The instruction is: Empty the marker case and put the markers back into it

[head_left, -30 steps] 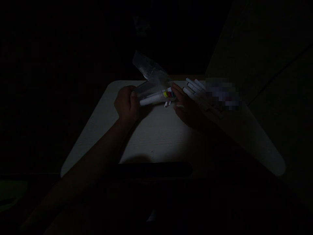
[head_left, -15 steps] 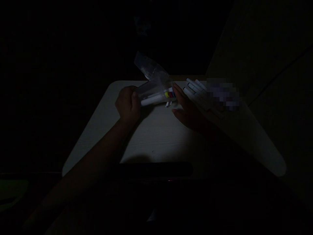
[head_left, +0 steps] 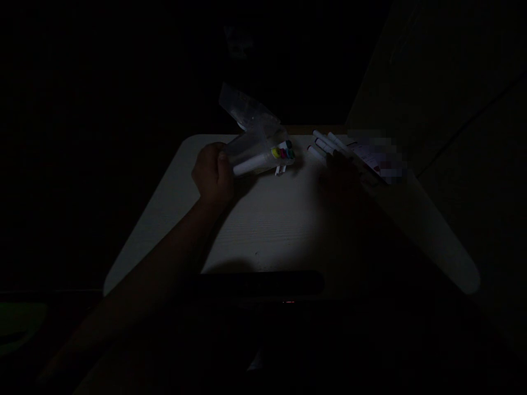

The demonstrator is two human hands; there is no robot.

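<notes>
My left hand (head_left: 213, 176) grips the open end of a clear plastic bag (head_left: 249, 112), whose loose top rises behind it. Inside lies a bundle of white markers (head_left: 263, 162) with yellow, red and teal caps showing at the end. Two small white tabs (head_left: 280, 170) stick out under the bundle. My right hand (head_left: 340, 181), deep in shadow, sits apart from the bundle, right next to several loose white markers (head_left: 327, 144). Its fingers are too dark to make out.
The pale wood-grain table (head_left: 263, 230) has a rounded far left corner. A printed sheet (head_left: 370, 156), partly blurred out, lies beyond the loose markers. A pale tapering panel (head_left: 436, 230) runs along the right. Everything outside the lit area is very dark.
My right hand has moved off the capped end of the bundle, rightward toward the loose markers. The bag and bundle have shifted slightly, and the caps now show more fully.
</notes>
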